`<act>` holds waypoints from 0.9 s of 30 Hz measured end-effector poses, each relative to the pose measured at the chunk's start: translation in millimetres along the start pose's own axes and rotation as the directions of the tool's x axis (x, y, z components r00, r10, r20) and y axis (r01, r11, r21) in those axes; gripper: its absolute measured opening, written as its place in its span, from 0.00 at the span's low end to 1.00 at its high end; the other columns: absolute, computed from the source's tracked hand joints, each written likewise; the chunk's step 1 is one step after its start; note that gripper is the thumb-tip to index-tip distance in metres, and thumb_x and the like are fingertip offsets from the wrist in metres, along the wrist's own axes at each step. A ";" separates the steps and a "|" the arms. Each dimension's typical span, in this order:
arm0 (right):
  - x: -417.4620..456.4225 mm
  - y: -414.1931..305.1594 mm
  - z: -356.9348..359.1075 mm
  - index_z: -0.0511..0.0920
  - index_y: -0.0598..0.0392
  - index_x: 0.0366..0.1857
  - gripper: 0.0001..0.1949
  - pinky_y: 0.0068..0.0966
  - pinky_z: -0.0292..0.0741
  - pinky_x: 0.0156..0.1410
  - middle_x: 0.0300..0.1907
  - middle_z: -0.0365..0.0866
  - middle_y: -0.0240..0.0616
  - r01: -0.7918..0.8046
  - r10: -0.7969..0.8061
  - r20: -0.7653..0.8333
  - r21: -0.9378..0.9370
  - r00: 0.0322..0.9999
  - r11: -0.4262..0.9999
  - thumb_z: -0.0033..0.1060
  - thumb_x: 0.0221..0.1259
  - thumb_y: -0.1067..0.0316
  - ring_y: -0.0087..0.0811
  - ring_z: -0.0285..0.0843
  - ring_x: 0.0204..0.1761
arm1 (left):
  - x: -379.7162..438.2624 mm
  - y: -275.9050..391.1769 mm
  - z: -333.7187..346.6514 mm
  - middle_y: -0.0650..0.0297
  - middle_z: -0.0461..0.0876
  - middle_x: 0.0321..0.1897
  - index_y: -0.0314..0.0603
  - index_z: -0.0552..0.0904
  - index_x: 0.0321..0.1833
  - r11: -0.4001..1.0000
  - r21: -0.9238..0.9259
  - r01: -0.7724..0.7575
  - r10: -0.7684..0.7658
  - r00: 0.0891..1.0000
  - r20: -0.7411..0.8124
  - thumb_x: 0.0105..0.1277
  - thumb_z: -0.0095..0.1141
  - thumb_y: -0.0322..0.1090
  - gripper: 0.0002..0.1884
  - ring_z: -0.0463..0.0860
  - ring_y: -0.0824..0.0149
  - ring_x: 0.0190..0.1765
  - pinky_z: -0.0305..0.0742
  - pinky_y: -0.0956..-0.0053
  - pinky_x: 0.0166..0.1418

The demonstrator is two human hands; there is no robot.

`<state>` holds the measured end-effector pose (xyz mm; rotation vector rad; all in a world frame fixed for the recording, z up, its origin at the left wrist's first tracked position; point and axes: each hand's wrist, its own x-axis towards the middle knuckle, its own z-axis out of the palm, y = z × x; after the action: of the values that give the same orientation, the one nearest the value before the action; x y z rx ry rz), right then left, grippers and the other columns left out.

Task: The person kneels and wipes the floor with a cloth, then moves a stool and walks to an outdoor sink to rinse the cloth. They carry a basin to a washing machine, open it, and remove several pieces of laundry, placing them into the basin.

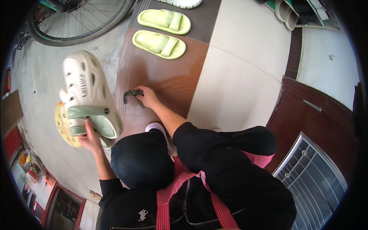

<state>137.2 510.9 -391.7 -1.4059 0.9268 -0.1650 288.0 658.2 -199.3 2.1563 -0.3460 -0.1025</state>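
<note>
My left hand (91, 139) grips a pair of off-white clogs (96, 83) with green straps and green insoles, raised above the concrete floor at the left. The nearer clog hides most of the other one. Just past the clogs, a round yellow object with holes (63, 123) is partly covered by them. My right hand (148, 97) holds a crumpled dark grey-green cloth (133, 93) low over the brown tile (161, 83), close to its grooved edge. Whether the cloth touches the tile I cannot tell. Smeared, shiny streaks show on the brown tile.
Pale green slides (159, 44) stand side by side farther along the tile strip, with a white shoe (184, 3) beyond. A bicycle wheel (77, 23) is at upper left. A shoe rack (313, 17) and a dark red cabinet (304, 120) are at right.
</note>
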 end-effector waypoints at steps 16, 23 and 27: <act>-39.9 180.4 -406.5 0.76 0.44 0.57 0.23 0.35 0.70 0.60 0.55 0.74 0.42 -0.476 -0.268 -0.815 -0.531 0.514 0.701 0.44 0.58 0.78 0.42 0.74 0.53 | -4.6 39.6 27.6 0.64 0.81 0.30 0.25 0.80 0.39 0.996 -0.066 -0.065 0.060 0.996 -0.065 0.66 0.61 0.34 0.13 0.75 0.76 0.32 0.70 0.80 0.36; -28.0 93.1 -141.4 0.76 0.52 0.53 0.16 0.37 0.72 0.55 0.48 0.73 0.44 0.005 -0.152 -0.502 -0.282 0.851 0.959 0.51 0.64 0.63 0.42 0.72 0.48 | -6.1 40.7 35.3 0.61 0.83 0.31 0.25 0.80 0.41 0.981 0.132 -0.140 0.131 0.989 0.074 0.64 0.62 0.33 0.13 0.77 0.73 0.33 0.73 0.77 0.39; -82.2 92.9 -31.7 0.83 0.45 0.47 0.24 0.32 0.68 0.64 0.59 0.75 0.33 0.245 -0.104 0.319 -0.444 0.942 0.862 0.49 0.47 0.85 0.42 0.71 0.51 | -0.8 41.2 48.4 0.51 0.84 0.34 0.30 0.82 0.40 0.875 0.231 -0.426 0.368 0.894 0.255 0.60 0.64 0.31 0.11 0.82 0.56 0.37 0.75 0.65 0.44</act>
<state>25.0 556.7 -433.2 -1.9204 0.6138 0.1436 268.9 597.9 -193.4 2.3093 -0.9723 -0.0393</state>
